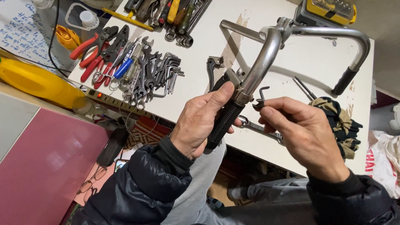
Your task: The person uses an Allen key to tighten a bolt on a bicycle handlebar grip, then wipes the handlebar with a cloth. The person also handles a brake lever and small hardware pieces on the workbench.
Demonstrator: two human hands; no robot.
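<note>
The handlebar [266, 54] is held over the tabletop [200, 96], its black grip [224, 123] wrapped by the left hand [200, 121]. A hex key [261, 98] is pinched by the right hand [300, 133] at 3 o'clock of the grip. The small key could be dropped if the pinch slackens; the bar could twist in a loosened hold and strike the wrenches [143, 77] at 10 o'clock.

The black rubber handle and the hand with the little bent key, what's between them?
In the head view, little: a silver wrench on the white table shows in the gap between the black handle, held by the left hand, and the right hand.
</note>
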